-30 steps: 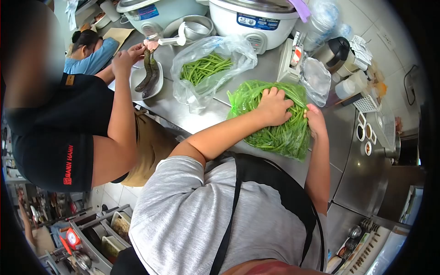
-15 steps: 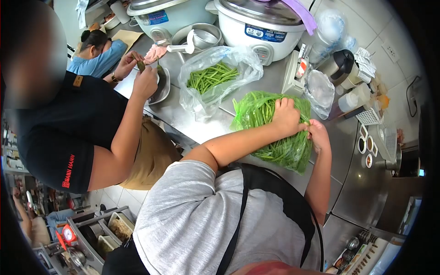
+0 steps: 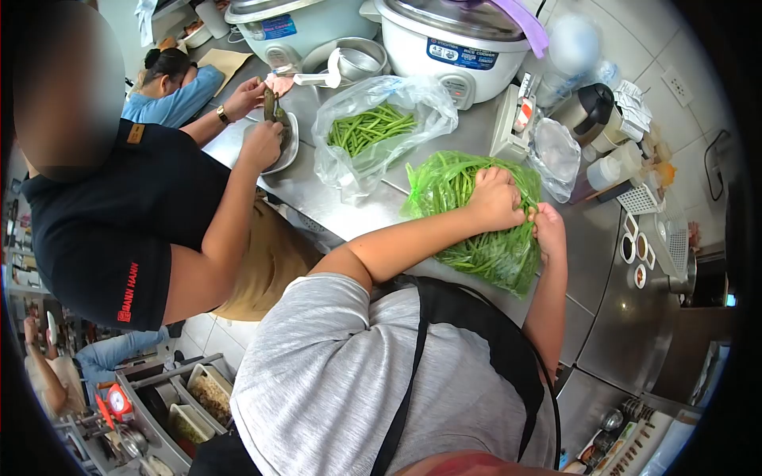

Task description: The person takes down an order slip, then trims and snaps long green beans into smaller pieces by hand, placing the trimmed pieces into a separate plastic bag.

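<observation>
A translucent green plastic bag (image 3: 508, 274) full of long green beans (image 3: 456, 186) lies on the steel counter in front of me. My left hand (image 3: 496, 200) rests on top of the beans, fingers curled closed around some of them. At the bag's right side, my right hand (image 3: 549, 230) is closed in a pinch at the bean ends, close to my left fingertips. The small parts between the two hands are partly hidden. Just beyond sits a clear plastic bag (image 3: 432, 111) holding cut green beans (image 3: 371, 129).
Two rice cookers (image 3: 444, 51) stand at the back, with a metal bowl (image 3: 361, 63) before them. A co-worker in a black shirt (image 3: 119, 230) handles dark green vegetables over a metal tray (image 3: 287, 151) at left. Bottles (image 3: 603, 176) and small sauce cups (image 3: 640, 276) are on the right.
My hands stay at the green bag with small finger movements, the left fingers curling more. The co-worker's hands have shifted, and more of the dark green vegetable shows.
</observation>
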